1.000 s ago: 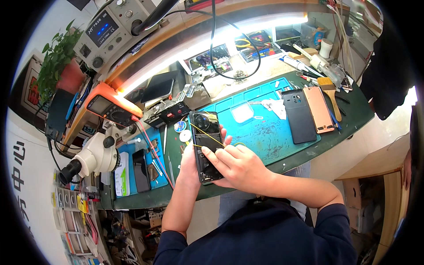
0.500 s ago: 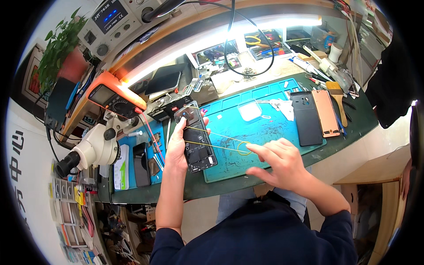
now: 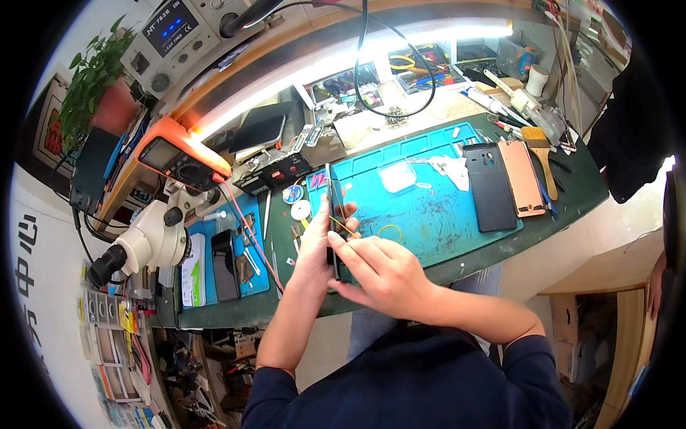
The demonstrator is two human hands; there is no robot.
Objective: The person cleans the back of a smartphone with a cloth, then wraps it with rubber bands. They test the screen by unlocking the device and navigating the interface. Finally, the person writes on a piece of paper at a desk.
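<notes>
Half a second ago the phone (image 3: 331,189) showed its opened back, its yellow band (image 3: 344,226) stretched rightward; now it is turned edge-on, thin and dark, above the blue mat's (image 3: 446,222) left edge. The left hand's (image 3: 313,249) fingers wrap it; the right hand's (image 3: 388,275) are bunched at the band, whether pinching I cannot tell. A far tray (image 3: 436,87) holds tools (image 3: 429,73).

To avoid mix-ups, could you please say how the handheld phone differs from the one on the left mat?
The handheld phone appears nearly edge-on; the mat phone shows its broad face. The left hand grips the handheld phone; the mat phone lies untouched. Both look dark.
</notes>
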